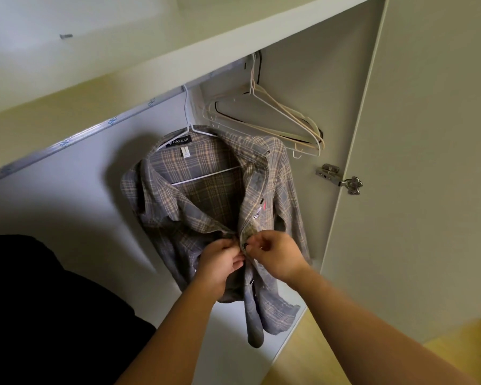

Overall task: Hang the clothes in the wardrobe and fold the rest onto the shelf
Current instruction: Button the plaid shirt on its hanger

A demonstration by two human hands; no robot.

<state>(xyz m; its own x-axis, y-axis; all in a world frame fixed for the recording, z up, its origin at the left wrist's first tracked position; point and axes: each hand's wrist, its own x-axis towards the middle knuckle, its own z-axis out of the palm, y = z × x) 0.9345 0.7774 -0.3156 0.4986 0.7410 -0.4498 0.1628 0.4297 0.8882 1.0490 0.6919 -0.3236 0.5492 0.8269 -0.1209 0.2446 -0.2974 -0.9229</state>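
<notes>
A grey and beige plaid shirt (206,195) hangs on a white hanger (189,126) from the wardrobe rail (95,129). Its collar is open and a black label shows inside. My left hand (220,262) pinches the shirt's left front edge at chest height. My right hand (272,254) pinches the right front edge at a dark button. The two hands touch at the placket. A sleeve (264,315) dangles below my hands.
Several empty white and beige hangers (275,120) hang at the rail's right end. The open wardrobe door (428,162) with its metal hinge (339,177) stands to the right. A shelf board (122,65) runs above the rail. A dark mass (39,315) fills the lower left.
</notes>
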